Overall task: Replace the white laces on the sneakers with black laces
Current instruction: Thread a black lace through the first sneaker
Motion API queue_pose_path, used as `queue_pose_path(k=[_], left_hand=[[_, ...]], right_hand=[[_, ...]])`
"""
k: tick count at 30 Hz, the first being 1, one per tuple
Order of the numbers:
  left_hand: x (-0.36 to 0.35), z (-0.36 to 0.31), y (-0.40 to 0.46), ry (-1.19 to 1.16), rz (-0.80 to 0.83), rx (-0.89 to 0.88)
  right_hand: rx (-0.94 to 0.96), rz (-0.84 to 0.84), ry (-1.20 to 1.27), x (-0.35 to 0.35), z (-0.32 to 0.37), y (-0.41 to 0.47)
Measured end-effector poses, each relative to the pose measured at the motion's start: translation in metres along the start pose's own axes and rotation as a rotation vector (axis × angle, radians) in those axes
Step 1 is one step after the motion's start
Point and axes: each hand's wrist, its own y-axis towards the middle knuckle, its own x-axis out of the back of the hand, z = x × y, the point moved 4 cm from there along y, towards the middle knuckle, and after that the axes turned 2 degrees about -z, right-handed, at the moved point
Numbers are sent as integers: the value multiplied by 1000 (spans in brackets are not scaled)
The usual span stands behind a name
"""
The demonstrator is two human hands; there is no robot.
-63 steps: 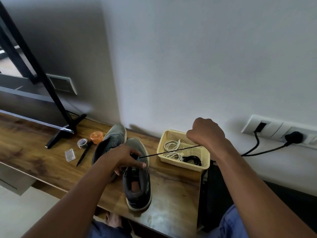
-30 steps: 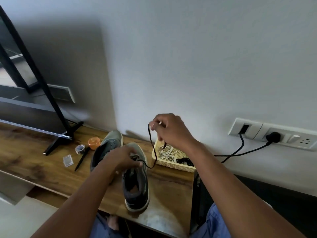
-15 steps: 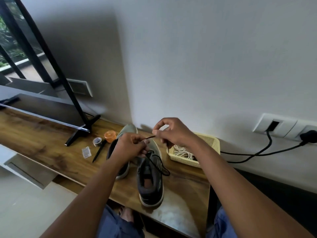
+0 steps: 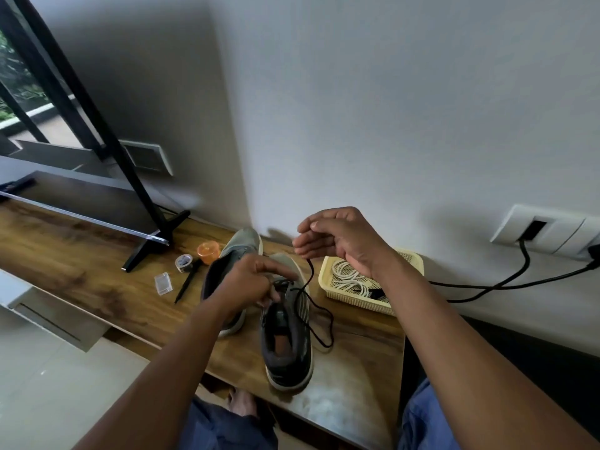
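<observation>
Mid-frame: black lace half threaded through the near sneaker. Left hand pinching at the eyelets, right hand pinching the free end. Risk: slack loop snagging, end slipping out.

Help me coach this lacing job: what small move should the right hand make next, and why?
Probably draw the black lace up and away to take out the slack. The right hand pinches its end above the right sneaker, while a loose loop lies on the table beside it; the left hand holds the lace at the eyelets.
</observation>
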Motion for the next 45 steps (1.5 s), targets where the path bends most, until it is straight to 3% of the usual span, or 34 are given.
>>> queue_pose_path(k=[3, 6, 9, 13, 16, 20, 25, 33, 39, 42, 45], left_hand=[[17, 13, 1, 139, -229, 27], [25, 20, 2, 179, -322, 58], [19, 11, 3, 207, -230, -11], [0, -14, 1, -43, -43, -188], [-5, -21, 1, -140, -84, -207], [-2, -20, 3, -340, -139, -144], [-3, -16, 9, -478, -161, -86], [-2, -10, 14, -444, -197, -65], [-4, -6, 16, -428, -203, -45], [3, -3, 16, -242, -252, -68], [13, 10, 17, -11, -298, 7]], right_hand=[[-50, -42, -216, 4, -13, 2], [-79, -30, -387, 4, -22, 3], [-85, 7, -453, -4, -25, 4], [-82, 31, -433, -15, -30, 9], [-53, -13, -436, -17, -34, 12], [-14, -88, -230, -15, -38, 17], [20, -198, -222, -15, -45, 23], [-85, -340, -163, -14, -56, 22], [-60, -420, -227, -18, -59, 22], [-89, -464, -204, -14, -60, 24], [-117, -391, 107, -14, -55, 24]])
